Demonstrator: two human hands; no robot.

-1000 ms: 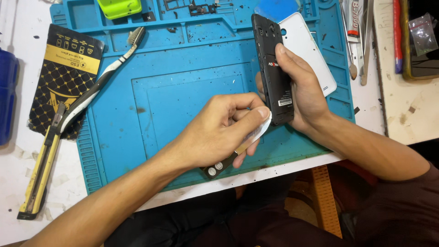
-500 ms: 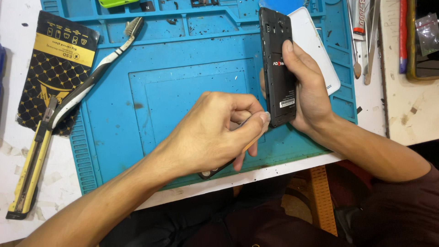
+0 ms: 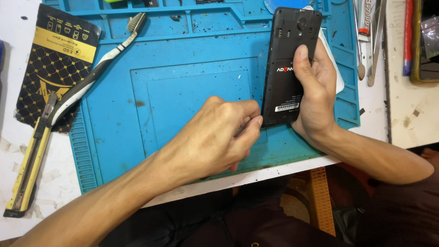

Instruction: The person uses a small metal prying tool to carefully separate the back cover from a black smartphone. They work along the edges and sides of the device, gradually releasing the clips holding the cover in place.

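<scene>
Gripping the black phone (image 3: pixel 287 68), the right hand (image 3: pixel 315 96) could slip as the left hand (image 3: pixel 219 137), fingers pinched on something hidden, presses its lower edge.

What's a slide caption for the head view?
Right hand grips a black phone over a blue mat; left hand pinches at its lower edge.

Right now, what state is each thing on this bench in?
phone: back cover off, upright on the mat, gripped by the right hand
left hand: closed on a thin tool, mostly hidden, at the phone's lower left edge
white cover: lying behind the phone, mostly hidden
toothbrush: lying flat, bristles dirty
utility knife: lying flat, blade state unclear
blue mat: flat, speckled with debris
</scene>
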